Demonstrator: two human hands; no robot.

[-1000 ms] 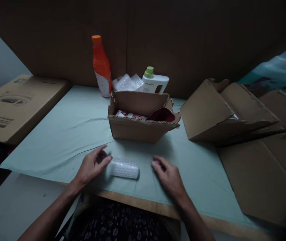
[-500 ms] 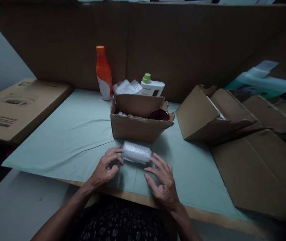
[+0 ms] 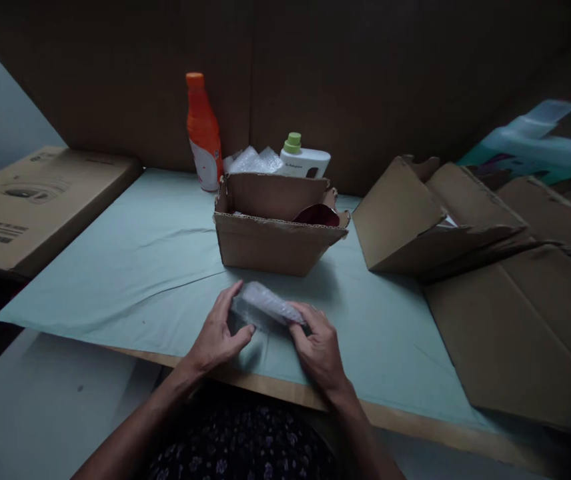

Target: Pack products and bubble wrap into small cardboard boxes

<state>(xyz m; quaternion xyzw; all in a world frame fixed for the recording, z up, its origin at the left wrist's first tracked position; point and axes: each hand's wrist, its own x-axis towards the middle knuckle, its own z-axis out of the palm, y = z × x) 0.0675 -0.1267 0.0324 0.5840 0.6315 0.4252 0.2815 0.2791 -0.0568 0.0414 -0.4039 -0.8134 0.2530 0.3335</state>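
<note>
one bubble-wrap bundle (image 3: pixel 267 301) is now pinched in the right hand (image 3: pixel 319 342), the left hand (image 3: pixel 218 335) spread.

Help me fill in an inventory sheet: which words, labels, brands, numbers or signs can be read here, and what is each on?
Nothing can be quoted with certainty.
White bottle: a dark line of print, too small to read surely.
Flat carton: lines of print, too blurred.
Orange bottle: marks too small.
Teal container: purplish marks, too blurred.

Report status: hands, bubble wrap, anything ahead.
Right hand gripping bubble wrap by one end. Left hand open at opposite end, contact unclear. Open carton directly beyond.
</note>
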